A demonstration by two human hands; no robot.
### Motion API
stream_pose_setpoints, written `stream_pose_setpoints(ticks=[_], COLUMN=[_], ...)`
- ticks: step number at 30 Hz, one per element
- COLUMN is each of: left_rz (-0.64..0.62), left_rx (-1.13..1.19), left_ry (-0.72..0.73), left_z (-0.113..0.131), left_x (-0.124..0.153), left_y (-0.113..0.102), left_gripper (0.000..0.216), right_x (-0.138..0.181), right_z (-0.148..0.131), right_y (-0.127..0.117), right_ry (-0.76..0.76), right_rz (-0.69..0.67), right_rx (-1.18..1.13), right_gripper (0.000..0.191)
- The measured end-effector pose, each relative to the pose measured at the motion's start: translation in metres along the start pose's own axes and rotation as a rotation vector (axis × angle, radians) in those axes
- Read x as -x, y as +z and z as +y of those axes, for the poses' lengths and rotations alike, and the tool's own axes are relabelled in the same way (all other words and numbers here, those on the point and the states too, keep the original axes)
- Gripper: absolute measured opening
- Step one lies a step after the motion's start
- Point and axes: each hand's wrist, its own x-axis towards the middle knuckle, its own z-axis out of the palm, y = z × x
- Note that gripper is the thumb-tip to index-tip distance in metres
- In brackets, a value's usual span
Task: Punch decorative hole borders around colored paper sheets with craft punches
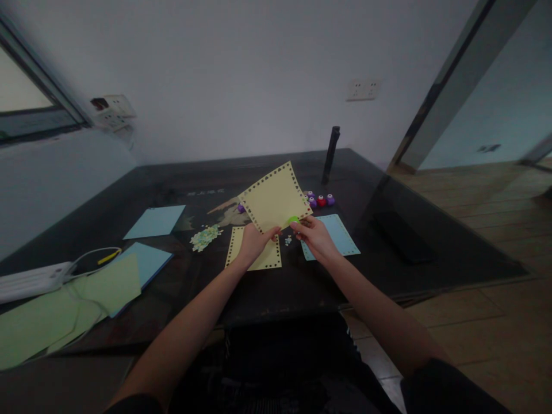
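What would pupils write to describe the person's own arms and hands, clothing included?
The left hand and right hand are bare, without gloves. No watch or bracelet shows at either wrist. Both forearms are uncovered; dark sleeves show at the bottom edge, with no marking visible.

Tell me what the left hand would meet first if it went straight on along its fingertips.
Beyond the yellow sheet it grips, the left hand would probably meet the right hand, at the bright green piece; depth is unclear from this single view.
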Motion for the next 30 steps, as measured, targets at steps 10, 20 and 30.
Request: stream_pose_setpoints(ticks=[10,20,30], left_rz=[-0.004,-0.004,-0.005], left_rx=[0.0,-0.007,0.009], left_ry=[0.006,0.007,0.009], left_z=[-0.0006,0.0009,0.001], left_x=[-0.0003,0.0006,0.0007], left_y=[0.0005,0.0014,0.0013], left_gripper=[0.018,0.018,0.018], right_x=[-0.0007,-0.0013,-0.0005], right_z=[-0.0001,0.0008,0.0005], right_y=[0.0,-0.001,-0.0006], right_ry=[-0.018,-0.036,-0.032], right_rz=[0.002,0.002,0.01], right_rx=[-0.011,0.007,0.003], right_gripper=[0.031,0.031,0.034])
